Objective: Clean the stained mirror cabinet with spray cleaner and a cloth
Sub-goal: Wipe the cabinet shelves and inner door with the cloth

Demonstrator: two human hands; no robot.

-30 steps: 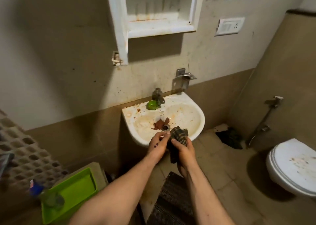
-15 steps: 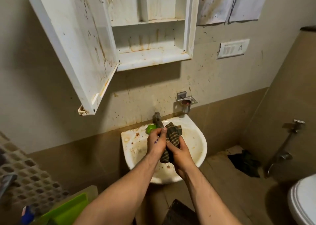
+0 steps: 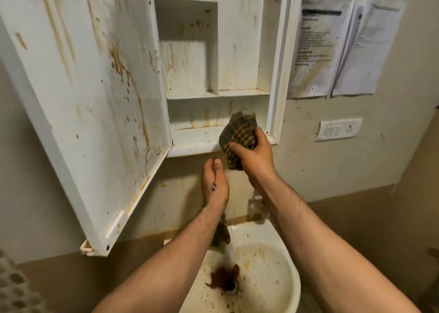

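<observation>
The white mirror cabinet (image 3: 278,75) hangs on the wall with its door (image 3: 78,99) swung open to the left. Brown streaks and spots cover the door's inner face and the shelves. My right hand (image 3: 255,153) grips a bunched dark checked cloth (image 3: 238,132) at the right end of the cabinet's bottom shelf, touching its front lip. My left hand (image 3: 215,184) hovers below the cabinet, fingers curled loosely, holding nothing. No spray cleaner is in view.
A stained white sink (image 3: 280,277) sits below, with water running from the tap (image 3: 222,232) onto a dark red-brown patch at the drain (image 3: 229,284). Papers (image 3: 332,44) and a switch plate (image 3: 338,128) are on the wall to the right.
Both hands rose from the sink to the cabinet. The left hand let go of the cloth; the right hand alone carries it to the bottom shelf. The view tilted upward.
</observation>
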